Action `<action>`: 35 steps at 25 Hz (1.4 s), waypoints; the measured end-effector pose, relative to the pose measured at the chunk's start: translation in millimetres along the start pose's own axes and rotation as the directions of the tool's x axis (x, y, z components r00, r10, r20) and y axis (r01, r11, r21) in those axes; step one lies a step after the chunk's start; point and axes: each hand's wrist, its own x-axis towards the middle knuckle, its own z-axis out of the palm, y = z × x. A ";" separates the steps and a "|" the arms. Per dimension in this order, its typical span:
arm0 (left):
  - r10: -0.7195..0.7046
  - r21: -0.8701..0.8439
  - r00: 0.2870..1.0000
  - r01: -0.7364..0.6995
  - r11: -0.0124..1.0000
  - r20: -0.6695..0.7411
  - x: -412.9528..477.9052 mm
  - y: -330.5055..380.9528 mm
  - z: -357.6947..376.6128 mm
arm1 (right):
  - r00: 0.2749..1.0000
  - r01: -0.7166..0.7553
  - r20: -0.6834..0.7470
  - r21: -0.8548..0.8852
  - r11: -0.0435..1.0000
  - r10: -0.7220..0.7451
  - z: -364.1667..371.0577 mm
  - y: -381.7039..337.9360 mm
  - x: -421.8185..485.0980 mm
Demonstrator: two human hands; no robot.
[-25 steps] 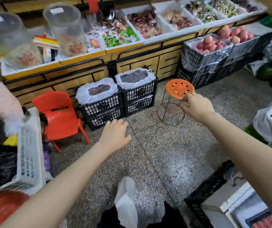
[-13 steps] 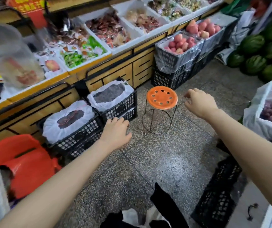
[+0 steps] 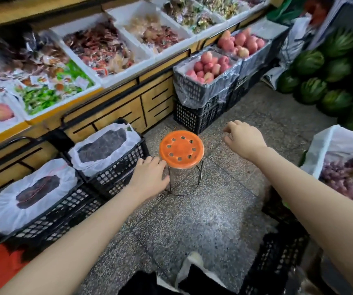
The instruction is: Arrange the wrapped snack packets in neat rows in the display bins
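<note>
Now, left hand spread flat beside orange stool, right hand loosely curled, holding nothing

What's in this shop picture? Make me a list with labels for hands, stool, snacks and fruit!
orange stool: upright on the floor
left hand: open, empty, by the stool's seat edge
right hand: loosely curled, empty, right of the stool
snack packets: heaped loosely in white display bins
fruit: apples in black crates, watermelons piled right
</note>
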 end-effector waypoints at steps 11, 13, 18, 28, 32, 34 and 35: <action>-0.012 0.019 1.000 0.012 1.000 0.009 198.8 40.7 -27.1 | 0.998 0.061 0.025 0.051 0.997 -0.062 6.3 102.0 169.7; -0.013 0.014 1.000 0.013 1.000 -0.006 238.6 43.0 -37.0 | 0.996 0.087 0.005 0.051 0.995 -0.087 7.5 115.0 203.8; -0.029 -0.011 1.000 0.029 1.000 -0.009 336.9 44.5 -62.6 | 0.991 0.133 0.018 0.014 0.991 -0.133 4.5 146.3 301.6; -0.170 -0.035 0.986 0.170 0.985 0.003 510.2 60.1 -94.4 | 0.954 0.293 0.054 0.043 0.955 -0.295 7.1 208.2 486.3; -0.288 -0.082 0.957 0.289 0.954 0.027 571.9 71.5 -107.0 | 0.910 0.398 0.114 0.041 0.917 -0.400 0.7 235.8 556.9; -0.342 -0.080 0.939 0.344 0.935 0.037 597.7 73.4 -112.1 | 0.886 0.442 0.126 0.052 0.895 -0.445 -1.2 245.1 588.6; -0.365 -0.084 0.930 0.367 0.926 0.042 608.9 72.8 -114.2 | 0.877 0.461 0.129 0.046 0.886 -0.463 -2.1 247.8 603.4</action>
